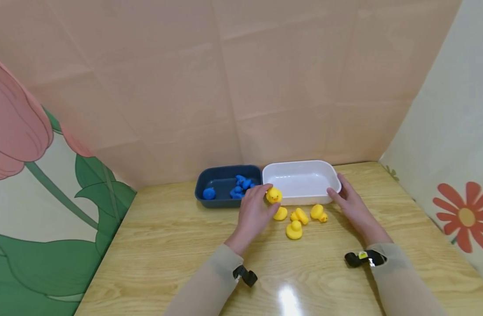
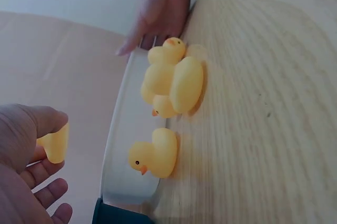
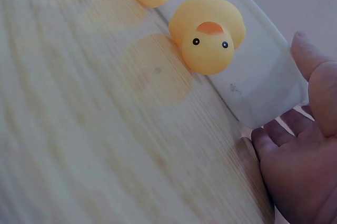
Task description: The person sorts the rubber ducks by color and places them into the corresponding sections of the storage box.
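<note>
Sleeves [image 1: 210,287] foremost — left hand [image 1: 254,210] pinches duck [image 1: 274,195] (yellow), right hand [image 1: 353,207] grips white tray [image 1: 300,177].

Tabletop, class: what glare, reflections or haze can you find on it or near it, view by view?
Head view: a bright white glare patch on the wooden tabletop, reaching the bottom edge; right wrist view: a soft yellow reflection in the wood beside the nearest yellow duck; left wrist view: pale and hazy, with the right hand at the top rather soft.
</note>
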Demonstrator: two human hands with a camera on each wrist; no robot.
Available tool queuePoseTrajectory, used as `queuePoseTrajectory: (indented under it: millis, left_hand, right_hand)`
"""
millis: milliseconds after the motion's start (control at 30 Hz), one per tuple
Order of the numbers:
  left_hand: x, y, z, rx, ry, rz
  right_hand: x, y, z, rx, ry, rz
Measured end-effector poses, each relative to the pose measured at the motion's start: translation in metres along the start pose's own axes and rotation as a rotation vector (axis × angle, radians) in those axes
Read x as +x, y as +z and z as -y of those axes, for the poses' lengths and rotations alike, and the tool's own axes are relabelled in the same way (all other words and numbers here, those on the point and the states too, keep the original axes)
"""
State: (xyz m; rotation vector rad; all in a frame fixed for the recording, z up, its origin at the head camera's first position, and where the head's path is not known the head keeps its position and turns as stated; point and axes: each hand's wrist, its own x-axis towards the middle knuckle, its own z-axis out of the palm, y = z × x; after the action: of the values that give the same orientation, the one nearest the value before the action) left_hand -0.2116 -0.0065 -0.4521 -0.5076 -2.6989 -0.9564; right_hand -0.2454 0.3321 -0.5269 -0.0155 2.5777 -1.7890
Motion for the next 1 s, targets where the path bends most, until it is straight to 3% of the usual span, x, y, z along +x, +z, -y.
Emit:
queuePoseTrajectory:
  millis: [533,1000]
  left_hand:
    - [0.037,0.016,-0.008,0.071,-0.044,-0.043]
    - [0.059,0.034,-0.008,0.144,-0.082,-0.045]
  right_hand:
    - [-0.001,0.000,0.001,-0.008,-0.019,-0.004]
    - [0.001,-0.001,-0.005,-0.009,-0.025,-0.017]
